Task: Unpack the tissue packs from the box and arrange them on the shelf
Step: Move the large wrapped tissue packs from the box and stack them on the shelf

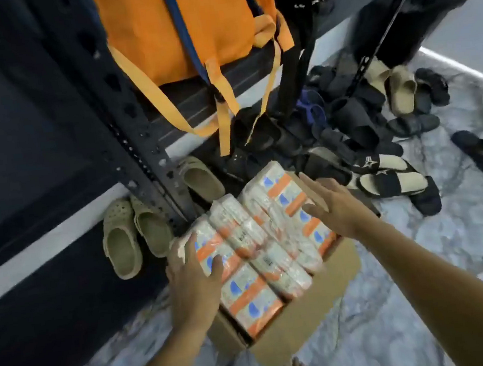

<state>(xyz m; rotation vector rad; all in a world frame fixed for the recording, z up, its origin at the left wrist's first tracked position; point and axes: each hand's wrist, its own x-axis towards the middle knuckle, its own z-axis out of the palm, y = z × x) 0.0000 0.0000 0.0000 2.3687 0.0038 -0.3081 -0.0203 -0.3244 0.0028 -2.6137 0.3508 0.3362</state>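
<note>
Down on the marbled floor (422,268), the tissue packs (258,240) stand bundled in plastic wrap, rising out of the open cardboard box (308,319) at the foot of the dark metal shelf (141,151). I see my left hand (194,280) pressed flat on the near-left side of the bundle, fingers spread along the wrap, while my right hand (332,203) hovers open and wide at its far-right edge; I cannot tell if it touches. Beige clogs (135,232) sit just left of the box, an orange bag (176,28) hangs above, and a heap of dark sandals (357,137) lies beyond.
</note>
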